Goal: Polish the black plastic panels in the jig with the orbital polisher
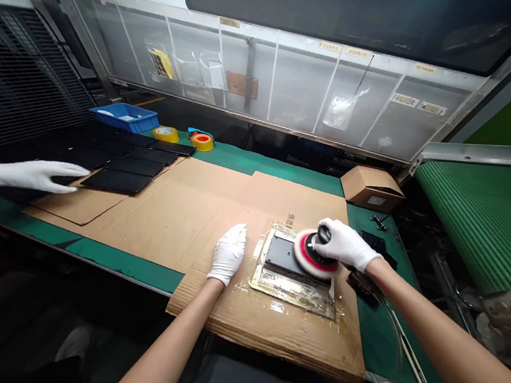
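My right hand (pixel 345 243), in a white glove, is closed round the black knob of a round polishing tool (pixel 314 257) with a red and white pad. The pad presses on a black flat plate (pixel 287 258) that lies in a taped, shiny fixture (pixel 292 290) on the cardboard sheet (pixel 195 221). My left hand (pixel 228 254), also gloved, rests flat on the cardboard just left of the fixture, fingers together and stretched, holding nothing.
A co-worker's gloved hand (pixel 34 175) reaches from the left toward rows of black plates (pixel 122 161). Behind stand a blue tray (pixel 125 116), two tape rolls (pixel 185 137) and a small cardboard box (pixel 372 188). A green conveyor belt (pixel 487 216) runs at right.
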Demonstrator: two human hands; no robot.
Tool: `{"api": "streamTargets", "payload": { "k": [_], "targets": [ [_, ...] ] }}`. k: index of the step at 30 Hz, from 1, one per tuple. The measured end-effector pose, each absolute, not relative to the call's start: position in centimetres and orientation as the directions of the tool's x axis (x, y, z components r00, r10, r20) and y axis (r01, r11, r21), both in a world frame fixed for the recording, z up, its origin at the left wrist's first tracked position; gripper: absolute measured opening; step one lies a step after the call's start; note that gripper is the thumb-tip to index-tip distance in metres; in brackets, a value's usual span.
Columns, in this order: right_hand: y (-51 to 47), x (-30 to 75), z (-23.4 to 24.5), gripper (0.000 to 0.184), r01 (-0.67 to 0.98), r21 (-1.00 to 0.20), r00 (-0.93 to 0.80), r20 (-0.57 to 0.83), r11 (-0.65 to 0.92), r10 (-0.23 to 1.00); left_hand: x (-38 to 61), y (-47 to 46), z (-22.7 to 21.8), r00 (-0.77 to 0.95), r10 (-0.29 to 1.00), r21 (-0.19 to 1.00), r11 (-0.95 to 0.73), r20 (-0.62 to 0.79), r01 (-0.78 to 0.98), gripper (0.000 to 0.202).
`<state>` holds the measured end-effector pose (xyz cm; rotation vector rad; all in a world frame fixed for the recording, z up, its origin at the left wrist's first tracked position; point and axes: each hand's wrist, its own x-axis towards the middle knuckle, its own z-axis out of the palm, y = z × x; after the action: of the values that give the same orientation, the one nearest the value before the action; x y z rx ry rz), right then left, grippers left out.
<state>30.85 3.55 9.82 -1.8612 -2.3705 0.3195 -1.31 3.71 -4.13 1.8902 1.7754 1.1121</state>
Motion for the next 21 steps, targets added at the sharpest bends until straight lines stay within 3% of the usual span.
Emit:
{"api": "streamTargets", "payload": {
  "k": [2,7,11,15,21],
  "targets": [
    [5.0,30.0,10.0,0.037,0.959,-0.206,-0.213,-0.063,0.196,0.975,-1.3,3.6,-4.0,-0.074,0.950,0.697,-0.169,0.305,0.697,0.043],
    [6.8,27.3,10.3,0.034,0.896,-0.291,-0.371,-0.078,0.335,0.925,-1.3,3.6,-3.8,-0.083,0.952,0.702,-0.156,0.293,0.695,0.042],
    [7.5,24.5,10.1,0.037,0.911,-0.256,-0.348,-0.059,0.323,0.936,-1.3,3.6,-3.6,-0.087,0.953,0.712,-0.154,0.289,0.685,0.043],
    [8.1,22.3,10.0,0.039,0.851,-0.292,-0.470,-0.057,0.436,0.881,-1.3,3.6,-3.5,-0.084,0.955,0.711,-0.150,0.283,0.687,0.042],
    [8.5,23.6,9.1,0.034,0.923,-0.246,-0.313,-0.028,0.297,0.949,-1.4,3.8,-3.9,-0.071,0.952,0.686,-0.162,0.298,0.710,0.041]
  ]
}}
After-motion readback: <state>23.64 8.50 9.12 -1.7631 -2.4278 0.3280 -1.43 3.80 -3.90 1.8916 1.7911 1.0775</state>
